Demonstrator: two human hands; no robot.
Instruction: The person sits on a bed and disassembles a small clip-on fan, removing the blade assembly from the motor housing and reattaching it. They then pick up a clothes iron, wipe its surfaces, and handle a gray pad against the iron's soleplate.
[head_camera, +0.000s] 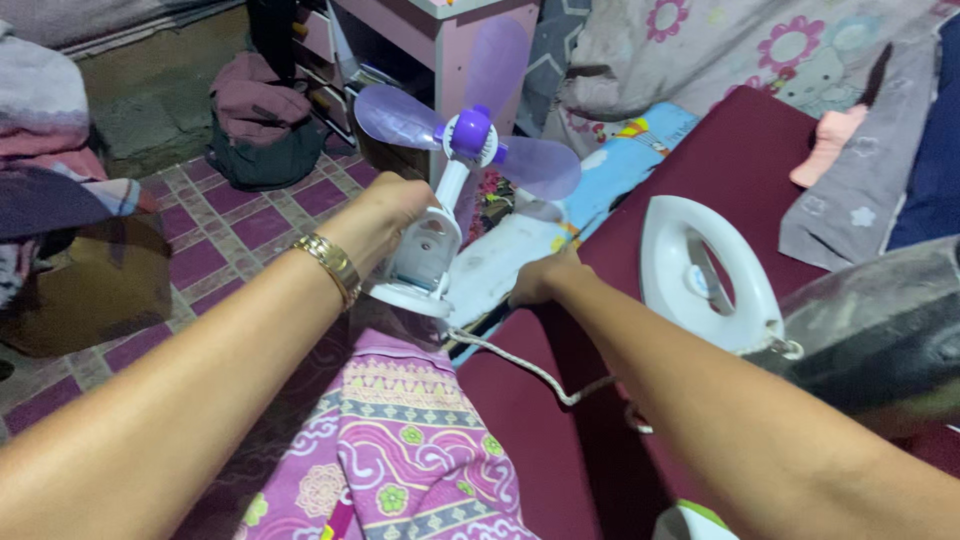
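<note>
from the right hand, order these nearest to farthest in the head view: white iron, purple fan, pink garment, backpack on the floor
From the right hand:
1. purple fan, just to its left, held by the left hand
2. white iron, to its right on the maroon board
3. pink garment, far right
4. backpack, far left

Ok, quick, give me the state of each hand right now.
Left hand: closed around the white base of the small purple clip fan.
Right hand: curled, resting on the maroon ironing board edge by the fan; whether it holds anything cannot be told.

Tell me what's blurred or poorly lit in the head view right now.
Head view: fan blades smeared, translucent; grey bulk at right edge out of focus; floor at left dim, in shadow; left hand, right hand and iron evenly lit, fairly sharp.
</note>
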